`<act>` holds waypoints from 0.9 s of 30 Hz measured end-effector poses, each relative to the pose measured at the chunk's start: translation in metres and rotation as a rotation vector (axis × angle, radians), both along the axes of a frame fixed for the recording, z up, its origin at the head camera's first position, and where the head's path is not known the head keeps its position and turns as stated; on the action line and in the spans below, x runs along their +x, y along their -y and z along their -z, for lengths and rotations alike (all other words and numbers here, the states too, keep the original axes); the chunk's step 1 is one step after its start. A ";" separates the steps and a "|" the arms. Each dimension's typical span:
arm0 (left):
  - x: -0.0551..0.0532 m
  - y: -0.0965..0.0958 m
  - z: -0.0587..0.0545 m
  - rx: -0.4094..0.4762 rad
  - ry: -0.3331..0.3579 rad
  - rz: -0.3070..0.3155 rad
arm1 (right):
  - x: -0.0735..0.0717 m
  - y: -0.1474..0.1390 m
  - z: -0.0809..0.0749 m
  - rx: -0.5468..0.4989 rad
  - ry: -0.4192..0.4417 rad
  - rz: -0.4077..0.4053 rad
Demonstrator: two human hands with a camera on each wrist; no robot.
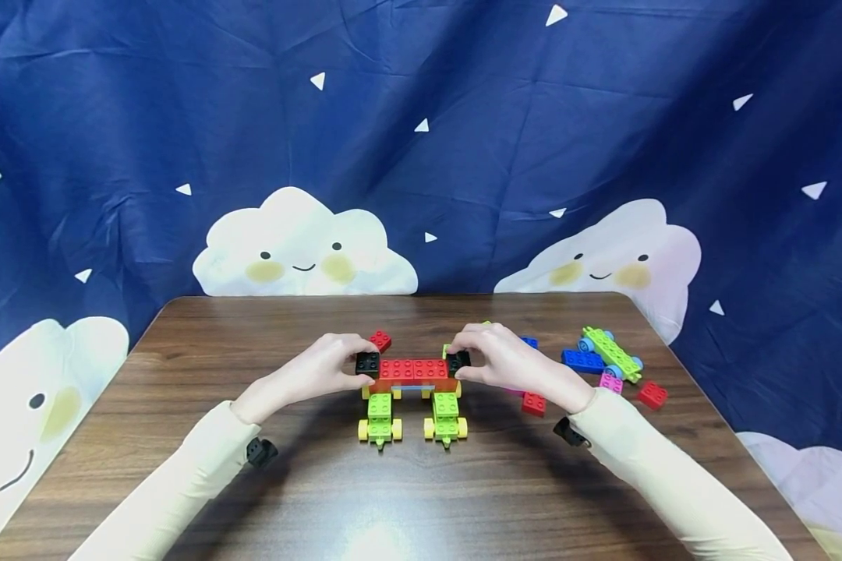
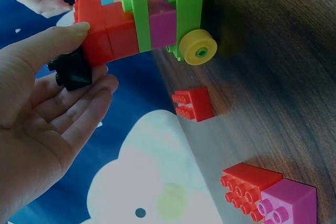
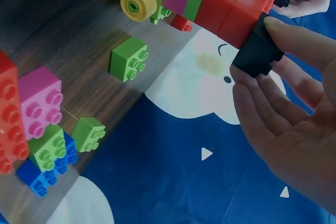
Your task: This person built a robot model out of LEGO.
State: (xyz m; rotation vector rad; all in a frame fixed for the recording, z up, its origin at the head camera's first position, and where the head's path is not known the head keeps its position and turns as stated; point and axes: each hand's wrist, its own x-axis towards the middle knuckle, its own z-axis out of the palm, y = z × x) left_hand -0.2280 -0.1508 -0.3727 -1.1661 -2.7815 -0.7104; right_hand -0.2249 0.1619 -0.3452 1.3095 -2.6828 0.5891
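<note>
A toy-brick build stands mid-table in the head view, with red bricks along its top and lime-green wheeled bases with yellow wheels below. A purple brick sits between green parts. At the left end of the red row, my left hand pinches a black brick between thumb and fingers. My right hand pinches another black brick at the right end. Both black bricks are against the red ones; whether they are fastened cannot be seen.
Right of the build lie a green wheeled base with blue wheels, a blue brick, a pink brick and red bricks. Another red brick lies behind the build. Loose green bricks show in the right wrist view.
</note>
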 end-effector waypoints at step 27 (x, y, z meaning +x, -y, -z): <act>0.001 -0.001 -0.002 -0.020 -0.003 0.003 | 0.003 -0.003 -0.002 -0.022 0.059 0.006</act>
